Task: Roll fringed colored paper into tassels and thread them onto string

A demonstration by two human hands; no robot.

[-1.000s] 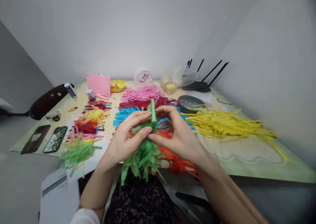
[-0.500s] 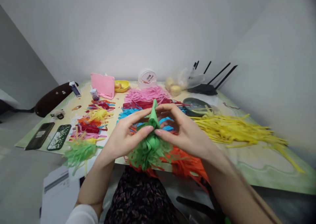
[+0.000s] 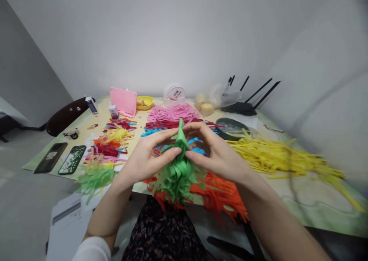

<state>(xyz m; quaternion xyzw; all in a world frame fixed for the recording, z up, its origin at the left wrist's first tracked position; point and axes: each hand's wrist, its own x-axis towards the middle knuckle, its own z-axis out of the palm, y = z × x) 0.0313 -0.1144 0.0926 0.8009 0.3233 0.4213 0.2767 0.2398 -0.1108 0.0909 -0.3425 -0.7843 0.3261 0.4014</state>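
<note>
Green paper tassel [image 3: 178, 165] upright between both hands above desk [image 3: 301, 199] edge, twisted tip up, fringe hanging down, left hand [image 3: 143, 159] and right hand [image 3: 220, 155] grips pinching its neck, orange fringe [image 3: 221, 192] beneath, yellow strips [image 3: 276, 153] right, phones [image 3: 61, 159] far left.

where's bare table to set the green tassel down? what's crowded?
Free: the near right of the table, between the yellow strips and the front edge; a smaller patch at far left between the two phones and the pink box. Crowded: the middle under both hands, left hand, right hand, holding the green tassel, and the finished tassels at left.
</note>
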